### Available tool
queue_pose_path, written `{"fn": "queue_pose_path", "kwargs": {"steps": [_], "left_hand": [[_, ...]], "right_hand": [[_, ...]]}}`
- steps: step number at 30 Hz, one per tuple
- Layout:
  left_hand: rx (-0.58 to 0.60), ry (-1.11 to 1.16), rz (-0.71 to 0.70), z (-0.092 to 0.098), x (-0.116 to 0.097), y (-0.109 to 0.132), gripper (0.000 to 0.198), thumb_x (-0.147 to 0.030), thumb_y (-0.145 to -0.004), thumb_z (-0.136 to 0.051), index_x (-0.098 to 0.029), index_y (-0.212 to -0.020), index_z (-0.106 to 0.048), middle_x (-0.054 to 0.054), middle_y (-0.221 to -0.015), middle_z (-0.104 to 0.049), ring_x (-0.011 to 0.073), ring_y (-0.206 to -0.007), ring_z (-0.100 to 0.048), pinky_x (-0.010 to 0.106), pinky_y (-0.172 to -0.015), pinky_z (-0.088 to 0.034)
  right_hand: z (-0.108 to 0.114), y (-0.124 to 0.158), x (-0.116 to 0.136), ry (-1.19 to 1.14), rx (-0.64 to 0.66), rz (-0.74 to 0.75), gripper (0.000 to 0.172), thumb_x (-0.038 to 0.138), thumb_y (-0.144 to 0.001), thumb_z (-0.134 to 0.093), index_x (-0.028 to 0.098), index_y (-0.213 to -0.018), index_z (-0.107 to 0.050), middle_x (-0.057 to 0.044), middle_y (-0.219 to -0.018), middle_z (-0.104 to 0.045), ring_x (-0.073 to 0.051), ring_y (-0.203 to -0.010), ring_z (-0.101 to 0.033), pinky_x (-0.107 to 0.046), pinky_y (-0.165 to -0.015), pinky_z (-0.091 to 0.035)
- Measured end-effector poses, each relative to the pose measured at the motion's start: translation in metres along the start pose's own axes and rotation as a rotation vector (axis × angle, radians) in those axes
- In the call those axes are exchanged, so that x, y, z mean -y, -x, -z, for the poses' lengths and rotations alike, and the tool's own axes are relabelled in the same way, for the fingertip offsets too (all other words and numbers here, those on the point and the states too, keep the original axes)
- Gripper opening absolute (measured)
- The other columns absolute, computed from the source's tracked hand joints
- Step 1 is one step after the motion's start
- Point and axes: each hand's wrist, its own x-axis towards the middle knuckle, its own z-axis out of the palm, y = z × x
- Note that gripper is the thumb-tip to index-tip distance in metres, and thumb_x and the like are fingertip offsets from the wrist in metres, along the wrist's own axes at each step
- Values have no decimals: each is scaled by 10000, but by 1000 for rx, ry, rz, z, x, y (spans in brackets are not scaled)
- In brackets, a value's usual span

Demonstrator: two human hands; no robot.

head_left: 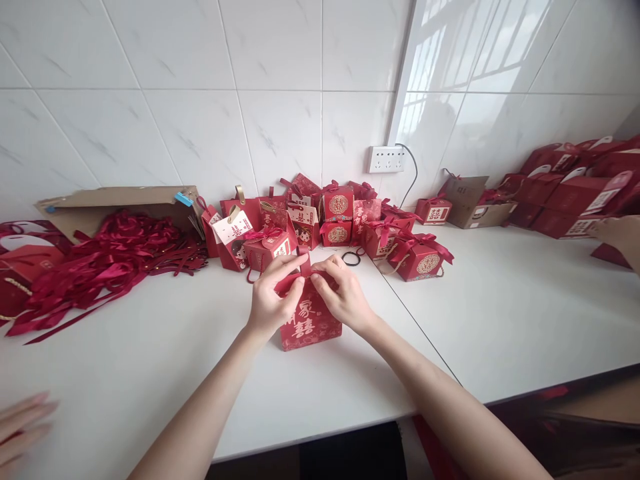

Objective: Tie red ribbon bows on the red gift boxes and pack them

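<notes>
Containers: the open cardboard box [120, 195] at your left has a heap of crimson ribbons [117, 257] spilling out onto the white table [200, 373]. The smaller carton [465, 215] at the right shows red material at its opening, details unclear.

Specimen: red double-happiness gift box [317, 328], pale characters above a faint floral border, red strap [303, 264] at the top. It stands upright on the table, in front of the clustered boxes.

Grip: your left hand [276, 293] and right hand [344, 290] both pinch its upper part, beside the strap.

Orientation: printed face toward you, strap up — bottom edge rising slightly rightward. Long axis unclear; your fingers cover the upper part.
</notes>
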Motion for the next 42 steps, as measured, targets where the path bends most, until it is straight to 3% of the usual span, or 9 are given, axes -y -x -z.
{"fn": "queue_pose_path", "kwargs": {"steps": [12, 23, 26, 28, 30, 32, 34, 37, 42], "left_hand": [[41, 46, 42, 2, 0, -2, 307, -188, -802, -532, -144, -1080, -654, 63, -1032, -645, 166, -946, -618, 255, -842, -512], [66, 68, 53, 1, -1, -2, 299, -199, -810, -524, -158, -1081, -645, 65, -1043, -643, 173, -949, -613, 272, -845, -505], [85, 153, 86, 3, 3, -1, 400, -227, -814, -531, -187, -1211, -557, 87, -1117, -625, 201, -1027, -587, 312, -878, -493], [118, 283, 157, 4, 10, 1, 610, -281, -816, -540, -234, -1387, -330, 106, -1206, -583, 213, -1047, -581, 345, -872, -498], [174, 398, 244, 4, 18, 3, 778, -356, -805, -555, -265, -1447, -124, 125, -1292, -519, 226, -1081, -569, 376, -886, -493], [257, 442, 319, 2, 22, 6, 846, -415, -765, -594, -263, -1443, -112, 135, -1340, -472, 251, -1153, -530, 410, -947, -454], [320, 448, 351, -5, 16, 8, 850, -424, -711, -650, -247, -1410, -199, 133, -1326, -486, 265, -1188, -506, 432, -1000, -407], [256, 425, 336, -18, -12, 6, 775, -402, -655, -708, -225, -1304, -322, 106, -1163, -592, 242, -1049, -591, 424, -958, -443], [109, 371, 534, -15, -65, -14, 679, -466, -743, -620, -251, -1312, -317, 72, -1025, -637, 205, -811, -658, 336, -708, -550]], "right_hand": [[7, 0, -4, -53, 83, -3, 157, 206, -904, -406, 197, -908, -563, -12, -788, -467, -146, -747, -487, -299, -726, -424], [-2, -1, -1, -72, 8, -52, 108, 226, -868, -465, 201, -794, -540, -7, -773, -509, -148, -757, -499, -291, -741, -408], [-3, 0, -1, -111, -9, -81, 108, 241, -853, -480, 200, -793, -560, -5, -779, -527, -146, -761, -508, -284, -740, -404], [0, -1, -6, -188, -79, -138, 120, 282, -844, -495, 200, -804, -574, -5, -798, -551, -147, -773, -517, -282, -743, -403], [6, -3, -16, -333, -273, -261, 146, 342, -817, -528, 204, -812, -574, 9, -789, -565, -142, -755, -518, -274, -728, -406], [15, -8, -27, -550, -505, -396, 182, 391, -763, -582, 214, -802, -562, 37, -748, -563, -128, -703, -513, -261, -698, -414], [23, -12, -36, -784, -656, -484, 211, 391, -695, -646, 220, -772, -549, 63, -705, -559, -109, -648, -511, -242, -666, -427], [29, -14, -38, -991, -715, -570, 206, 338, -660, -685, 218, -771, -560, 71, -702, -597, -97, -622, -544, -223, -637, -456], [40, 9, -1, -1240, -395, -782, 188, 235, -744, -616, 176, -921, -604, 8, -783, -678, -130, -668, -636, -239, -627, -532]]}}
